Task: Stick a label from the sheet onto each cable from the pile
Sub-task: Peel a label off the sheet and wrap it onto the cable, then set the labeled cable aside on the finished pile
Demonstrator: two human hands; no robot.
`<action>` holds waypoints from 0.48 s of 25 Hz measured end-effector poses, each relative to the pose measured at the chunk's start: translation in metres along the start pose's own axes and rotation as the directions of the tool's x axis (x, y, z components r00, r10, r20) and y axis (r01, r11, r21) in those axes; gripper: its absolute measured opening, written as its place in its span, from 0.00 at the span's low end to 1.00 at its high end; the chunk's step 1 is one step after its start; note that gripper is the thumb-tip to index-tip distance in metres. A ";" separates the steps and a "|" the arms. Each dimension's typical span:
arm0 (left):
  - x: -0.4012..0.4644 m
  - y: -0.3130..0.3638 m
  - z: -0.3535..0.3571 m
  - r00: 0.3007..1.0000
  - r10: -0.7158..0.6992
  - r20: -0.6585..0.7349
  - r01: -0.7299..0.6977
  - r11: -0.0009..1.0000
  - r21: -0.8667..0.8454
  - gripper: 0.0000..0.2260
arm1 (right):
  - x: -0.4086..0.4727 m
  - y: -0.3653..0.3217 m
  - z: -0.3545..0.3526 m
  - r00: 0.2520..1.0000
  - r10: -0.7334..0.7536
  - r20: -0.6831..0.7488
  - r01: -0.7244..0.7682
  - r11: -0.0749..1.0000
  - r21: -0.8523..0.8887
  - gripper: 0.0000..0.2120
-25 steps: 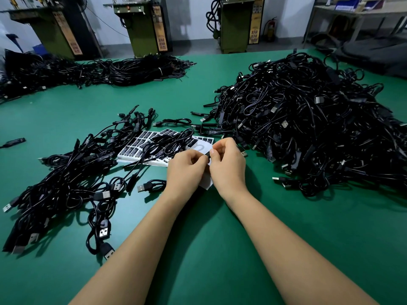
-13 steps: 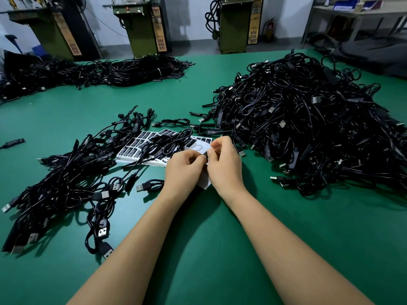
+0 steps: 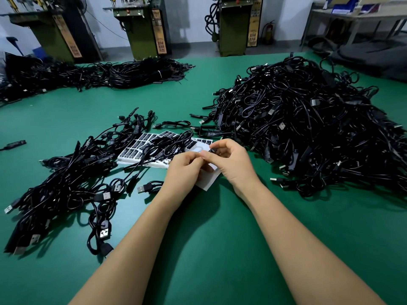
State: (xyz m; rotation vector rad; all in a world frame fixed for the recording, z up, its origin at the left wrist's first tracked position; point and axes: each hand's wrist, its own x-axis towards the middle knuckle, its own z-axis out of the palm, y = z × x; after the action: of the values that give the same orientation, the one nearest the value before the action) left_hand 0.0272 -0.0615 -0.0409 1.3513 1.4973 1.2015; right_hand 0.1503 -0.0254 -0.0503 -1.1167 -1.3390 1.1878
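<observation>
Both hands meet above the white label sheet at the table's middle. My left hand has its fingers curled and holds the sheet near its top edge. My right hand pinches a small black label between thumb and forefinger, just above the sheet. More sheets of black labels lie to the left, partly under cables. A big pile of black USB cables fills the right side. A flatter heap of cables lies on the left.
The green table is bare in front of my forearms. A long bundle of cables lies at the back left. One loose connector sits at the far left. Green machines stand behind the table.
My right hand has drawn slightly up and right from my left hand, its fingers spreading, with the black label now showing at its fingertips. The left hand stays on the sheet.
</observation>
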 end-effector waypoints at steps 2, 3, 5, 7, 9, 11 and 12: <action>0.000 0.001 -0.003 0.999 -0.017 0.034 0.019 0.997 -0.071 0.17 | 0.000 0.001 0.000 1.000 -0.024 -0.002 0.024 1.000 0.007 0.10; 0.000 0.001 -0.003 0.999 -0.026 0.038 0.029 0.996 -0.087 0.18 | 0.000 0.000 0.000 0.999 -0.033 -0.009 0.033 0.999 0.007 0.10; 0.001 0.001 -0.003 0.999 -0.031 0.030 0.033 0.997 -0.069 0.16 | -0.001 0.000 0.002 0.999 -0.039 -0.038 0.040 0.999 0.008 0.09; 0.000 0.002 -0.003 1.000 -0.015 0.023 0.016 0.999 -0.035 0.14 | -0.001 -0.001 0.002 0.998 -0.029 -0.059 0.030 0.999 0.027 0.06; -0.001 0.003 -0.003 1.000 0.017 0.017 -0.017 1.000 0.012 0.12 | -0.001 -0.003 0.002 0.998 -0.005 -0.063 0.010 0.997 0.078 0.04; -0.002 0.004 -0.001 1.000 0.025 -0.011 -0.024 0.999 0.039 0.13 | -0.001 -0.004 0.001 0.998 0.013 -0.060 -0.006 0.993 0.116 0.04; -0.001 0.004 -0.001 0.999 0.020 -0.033 -0.018 0.999 0.040 0.13 | -0.001 -0.005 0.001 0.998 0.020 -0.055 -0.013 0.992 0.129 0.04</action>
State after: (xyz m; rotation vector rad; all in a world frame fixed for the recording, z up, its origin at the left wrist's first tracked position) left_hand 0.0279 -0.0628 -0.0365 1.3807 1.5419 1.2174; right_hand 0.1495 -0.0267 -0.0459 -1.0628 -1.1952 1.2286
